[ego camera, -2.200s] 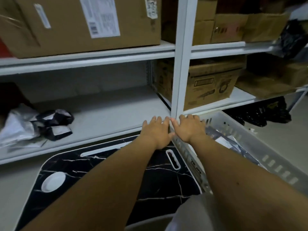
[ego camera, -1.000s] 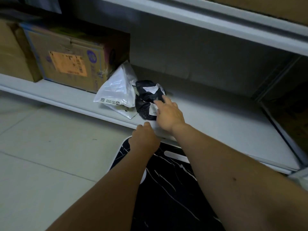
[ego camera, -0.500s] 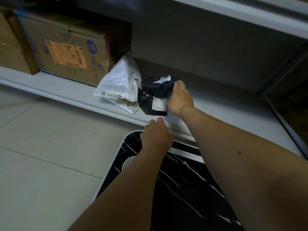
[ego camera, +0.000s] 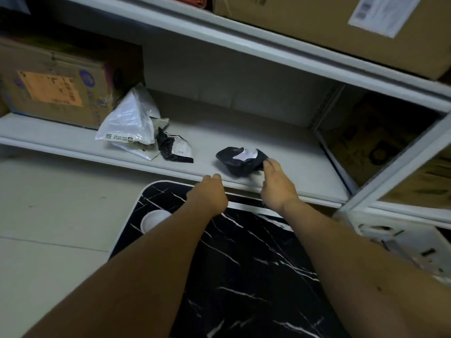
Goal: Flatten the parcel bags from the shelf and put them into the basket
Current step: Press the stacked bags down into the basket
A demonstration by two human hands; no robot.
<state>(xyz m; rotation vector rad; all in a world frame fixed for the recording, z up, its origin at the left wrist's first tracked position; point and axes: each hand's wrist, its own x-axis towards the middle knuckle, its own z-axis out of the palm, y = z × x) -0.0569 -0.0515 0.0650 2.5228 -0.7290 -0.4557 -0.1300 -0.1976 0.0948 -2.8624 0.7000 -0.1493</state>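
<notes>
Now the right hand (ego camera: 275, 189) reaches over the front edge of the white shelf (ego camera: 280, 135), its fingers curled onto the right end of a crumpled black parcel bag (ego camera: 238, 162) with a white label showing on top; the bag lies on the shelf board near the front lip, at about 12 o'clock from the hand; the left hand (ego camera: 208, 193) sits at 9 o'clock from the right one, knuckles bent over the shelf's front lip, fingers curled and holding no bag; whether they grip the lip itself cannot be told. Farther along at 10 o'clock lie a second black bag (ego camera: 174, 150) and, touching it on its left, a puffed white bag (ego camera: 129, 125); behind that stands a cardboard box (ego camera: 53, 86) with an orange label. Below the arms lies a black marbled board (ego camera: 244, 276); at 3 o'clock a corner of the white basket (ego camera: 412, 250) shows, well apart from the held bag.
</notes>
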